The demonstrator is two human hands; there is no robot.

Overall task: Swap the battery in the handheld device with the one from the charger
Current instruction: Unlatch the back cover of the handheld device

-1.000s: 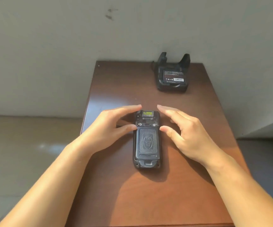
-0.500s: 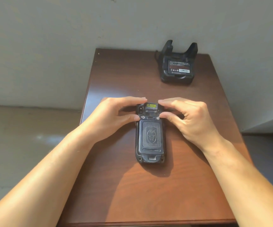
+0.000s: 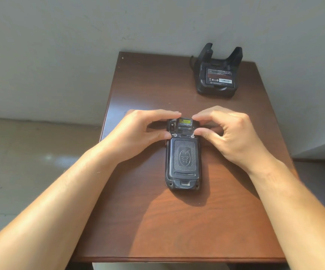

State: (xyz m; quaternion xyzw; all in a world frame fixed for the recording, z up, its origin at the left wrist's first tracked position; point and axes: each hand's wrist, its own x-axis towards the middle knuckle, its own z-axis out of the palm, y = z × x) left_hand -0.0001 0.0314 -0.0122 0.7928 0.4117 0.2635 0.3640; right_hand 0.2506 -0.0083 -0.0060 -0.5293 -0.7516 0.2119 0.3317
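A black handheld device [image 3: 183, 158] lies face down in the middle of the brown table [image 3: 177, 227], its textured battery cover closed. My left hand [image 3: 138, 133] pinches the device's top left, thumb tip at the left silver latch. My right hand [image 3: 229, 133] pinches the top right, thumb tip on the right silver latch. At the far right corner stands a black charger cradle [image 3: 216, 88] with a labelled battery [image 3: 219, 76] seated in it.
A pale wall runs behind the table. Beige floor lies to the left, below the table edge. A cable leaves the charger's left side toward the wall. Bare tabletop lies between the device and the near edge.
Both hands closed in from beside the device onto its top end, and the thumbs now rest at the two silver latches. The camera view tilted slightly.
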